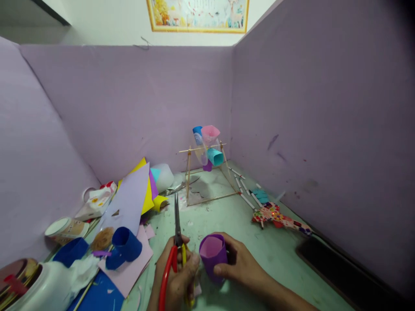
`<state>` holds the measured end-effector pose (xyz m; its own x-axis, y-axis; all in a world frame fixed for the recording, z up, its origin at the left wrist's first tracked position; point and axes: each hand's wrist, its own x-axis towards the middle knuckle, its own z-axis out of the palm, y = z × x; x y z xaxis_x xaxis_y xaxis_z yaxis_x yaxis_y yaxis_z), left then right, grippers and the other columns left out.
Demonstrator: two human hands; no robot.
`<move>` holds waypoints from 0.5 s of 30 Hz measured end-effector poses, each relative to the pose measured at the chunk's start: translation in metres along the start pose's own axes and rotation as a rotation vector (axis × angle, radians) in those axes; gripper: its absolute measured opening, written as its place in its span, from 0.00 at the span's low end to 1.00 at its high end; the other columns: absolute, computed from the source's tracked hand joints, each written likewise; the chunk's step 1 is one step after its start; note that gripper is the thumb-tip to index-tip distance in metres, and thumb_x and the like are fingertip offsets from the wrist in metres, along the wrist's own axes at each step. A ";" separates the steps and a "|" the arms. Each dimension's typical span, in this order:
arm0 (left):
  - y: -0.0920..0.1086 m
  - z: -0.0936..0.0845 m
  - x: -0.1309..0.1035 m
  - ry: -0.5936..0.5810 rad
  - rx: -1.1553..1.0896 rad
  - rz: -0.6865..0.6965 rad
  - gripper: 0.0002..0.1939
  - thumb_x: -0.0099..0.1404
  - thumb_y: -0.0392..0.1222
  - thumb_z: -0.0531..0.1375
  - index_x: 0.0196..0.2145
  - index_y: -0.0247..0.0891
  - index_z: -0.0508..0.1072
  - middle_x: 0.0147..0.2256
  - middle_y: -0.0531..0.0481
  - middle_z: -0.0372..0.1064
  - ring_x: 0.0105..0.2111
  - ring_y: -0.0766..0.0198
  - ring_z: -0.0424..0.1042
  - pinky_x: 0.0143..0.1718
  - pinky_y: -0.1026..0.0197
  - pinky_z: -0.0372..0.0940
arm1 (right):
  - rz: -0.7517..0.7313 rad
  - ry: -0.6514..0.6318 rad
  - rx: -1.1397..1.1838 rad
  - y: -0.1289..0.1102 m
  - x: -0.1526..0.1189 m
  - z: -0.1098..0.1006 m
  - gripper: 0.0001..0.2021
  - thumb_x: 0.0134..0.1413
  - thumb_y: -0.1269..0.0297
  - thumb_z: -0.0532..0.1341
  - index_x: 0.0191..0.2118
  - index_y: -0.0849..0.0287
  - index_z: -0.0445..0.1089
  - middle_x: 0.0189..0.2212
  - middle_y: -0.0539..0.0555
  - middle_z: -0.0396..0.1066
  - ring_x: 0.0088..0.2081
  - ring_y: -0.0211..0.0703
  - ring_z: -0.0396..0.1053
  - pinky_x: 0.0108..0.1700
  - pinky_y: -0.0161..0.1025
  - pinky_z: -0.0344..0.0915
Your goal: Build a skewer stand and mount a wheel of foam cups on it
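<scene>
Near the bottom centre, my left hand (181, 276) is closed around scissors (177, 242) with one red and one yellow handle; their narrow blades point away from me and look closed together. Just to the right, my right hand (238, 263) grips a purple paper cup (214, 268) from its right side, thumb in front. A pink paper lining (211, 248) shows inside the cup. The cup is upright, close to the fingers of my left hand. Further back stands a small stick frame (188, 177) with a wheel carrying blue, pink (210, 133), teal (215, 157) and purple paper cups.
Coloured paper sheets (128, 198), blue paper rolls (127, 244), a paper cup (66, 229) and a white bottle (52, 285) crowd the left. On the right lie a patterned giraffe-like figure (275, 216), white sticks and a dark board (343, 272). Purple walls enclose the green table.
</scene>
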<state>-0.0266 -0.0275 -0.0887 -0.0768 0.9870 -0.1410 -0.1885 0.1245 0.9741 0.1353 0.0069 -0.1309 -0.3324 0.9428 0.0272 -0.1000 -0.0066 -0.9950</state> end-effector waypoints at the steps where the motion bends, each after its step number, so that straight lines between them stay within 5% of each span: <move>1: 0.001 0.001 -0.001 -0.002 -0.005 -0.008 0.28 0.49 0.54 0.66 0.42 0.43 0.61 0.20 0.61 0.59 0.13 0.72 0.57 0.14 0.67 0.56 | 0.003 0.002 -0.002 0.000 0.000 0.001 0.34 0.27 0.50 0.72 0.45 0.61 0.67 0.38 0.56 0.71 0.40 0.50 0.67 0.44 0.43 0.62; 15: -0.002 -0.003 0.001 -0.032 0.169 0.101 0.24 0.52 0.52 0.64 0.42 0.43 0.60 0.21 0.61 0.58 0.15 0.70 0.58 0.14 0.67 0.57 | -0.046 -0.025 0.021 0.002 0.000 0.004 0.25 0.30 0.57 0.73 0.39 0.60 0.70 0.33 0.53 0.71 0.36 0.44 0.68 0.39 0.39 0.64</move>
<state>-0.0296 -0.0266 -0.0916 -0.0552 0.9978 -0.0380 -0.0146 0.0372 0.9992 0.1312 0.0050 -0.1323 -0.3498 0.9337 0.0756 -0.1350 0.0297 -0.9904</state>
